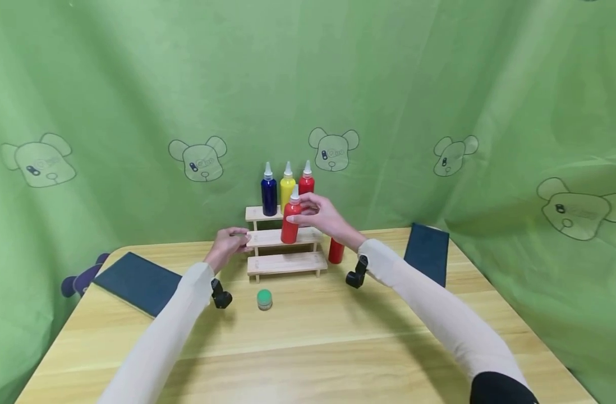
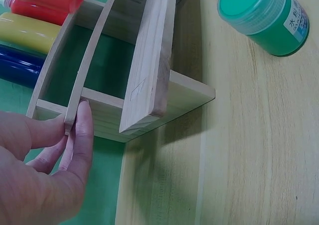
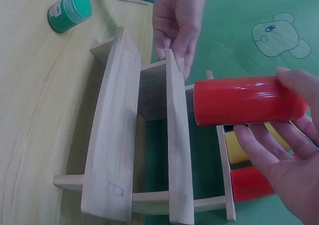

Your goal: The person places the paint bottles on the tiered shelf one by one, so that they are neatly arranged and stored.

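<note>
In the head view my right hand grips a red squeeze bottle with a white pointed cap. The bottle is upright over the middle step of a three-tier wooden rack. In the right wrist view its base is close to that middle board; whether they touch I cannot tell. My left hand pinches the left end of the middle board between thumb and fingers, as the left wrist view shows. Blue, yellow and red bottles stand on the top step, the last two partly hidden.
Another red bottle stands on the table right of the rack, partly behind my right wrist. A green-lidded jar sits in front of the rack. Dark flat panels lie at left and right. A green curtain hangs behind.
</note>
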Demonstrator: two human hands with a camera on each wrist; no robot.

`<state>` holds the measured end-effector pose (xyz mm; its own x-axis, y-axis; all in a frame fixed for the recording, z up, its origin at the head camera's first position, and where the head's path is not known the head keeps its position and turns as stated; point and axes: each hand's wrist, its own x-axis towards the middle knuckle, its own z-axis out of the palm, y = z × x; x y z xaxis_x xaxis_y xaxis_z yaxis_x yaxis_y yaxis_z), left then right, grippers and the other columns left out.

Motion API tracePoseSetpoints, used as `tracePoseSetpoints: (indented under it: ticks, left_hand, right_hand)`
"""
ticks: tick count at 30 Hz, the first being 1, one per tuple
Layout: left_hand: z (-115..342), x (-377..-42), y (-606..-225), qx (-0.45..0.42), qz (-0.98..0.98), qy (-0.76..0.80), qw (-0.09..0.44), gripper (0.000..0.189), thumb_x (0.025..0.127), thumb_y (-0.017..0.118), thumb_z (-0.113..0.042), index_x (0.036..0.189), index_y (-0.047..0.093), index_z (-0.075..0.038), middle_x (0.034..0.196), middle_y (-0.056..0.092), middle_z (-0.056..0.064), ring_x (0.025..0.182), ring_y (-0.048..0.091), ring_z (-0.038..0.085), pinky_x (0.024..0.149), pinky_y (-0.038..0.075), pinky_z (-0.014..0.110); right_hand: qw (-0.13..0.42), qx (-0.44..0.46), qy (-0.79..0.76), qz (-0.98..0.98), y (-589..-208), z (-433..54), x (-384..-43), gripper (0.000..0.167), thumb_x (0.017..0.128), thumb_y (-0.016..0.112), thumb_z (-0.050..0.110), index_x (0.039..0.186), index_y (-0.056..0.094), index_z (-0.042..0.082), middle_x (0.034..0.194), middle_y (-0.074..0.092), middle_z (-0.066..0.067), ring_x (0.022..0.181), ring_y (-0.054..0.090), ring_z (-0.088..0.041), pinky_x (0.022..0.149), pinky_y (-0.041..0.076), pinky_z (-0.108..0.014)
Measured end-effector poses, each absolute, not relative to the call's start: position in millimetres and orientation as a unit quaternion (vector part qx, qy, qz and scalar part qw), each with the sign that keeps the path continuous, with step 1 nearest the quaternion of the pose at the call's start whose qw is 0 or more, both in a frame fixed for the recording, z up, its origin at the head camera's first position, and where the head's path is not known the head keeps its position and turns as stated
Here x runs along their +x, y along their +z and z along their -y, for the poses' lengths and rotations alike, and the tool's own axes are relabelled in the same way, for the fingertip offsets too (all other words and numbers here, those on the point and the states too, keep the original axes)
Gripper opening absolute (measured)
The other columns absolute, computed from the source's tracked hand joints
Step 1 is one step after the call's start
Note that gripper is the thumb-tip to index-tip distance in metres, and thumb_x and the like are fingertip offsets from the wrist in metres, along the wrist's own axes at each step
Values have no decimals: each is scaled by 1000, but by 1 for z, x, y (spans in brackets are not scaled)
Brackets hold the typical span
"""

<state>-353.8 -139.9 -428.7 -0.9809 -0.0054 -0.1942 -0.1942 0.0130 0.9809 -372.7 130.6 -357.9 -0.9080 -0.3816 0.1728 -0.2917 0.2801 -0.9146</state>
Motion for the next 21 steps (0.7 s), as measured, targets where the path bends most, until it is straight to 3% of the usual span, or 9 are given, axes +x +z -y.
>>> tracePoseSetpoints:
  ticks: [11, 21]
  left_hand:
    - [136, -351, -427, -67, -710, 699, 47, 42, 101, 59, 7, 142, 54, 11, 134, 61, 32, 76, 68, 11, 97, 65, 33]
    - [144, -353, -424, -81, -695, 710, 75, 40, 108, 53, -3, 145, 51, 12, 112, 67, 17, 82, 65, 12, 82, 66, 20]
  right_hand:
    - [15, -227, -544, -807, -364, -109, -384, 47, 90, 83, 12, 132, 62, 4, 126, 68, -16, 111, 67, -31, 100, 62, -40]
    - [-4, -245, -534, -809, -376, -103, -399, 45, 90, 85, 16, 129, 66, 5, 123, 71, -14, 107, 69, -30, 94, 64, -35]
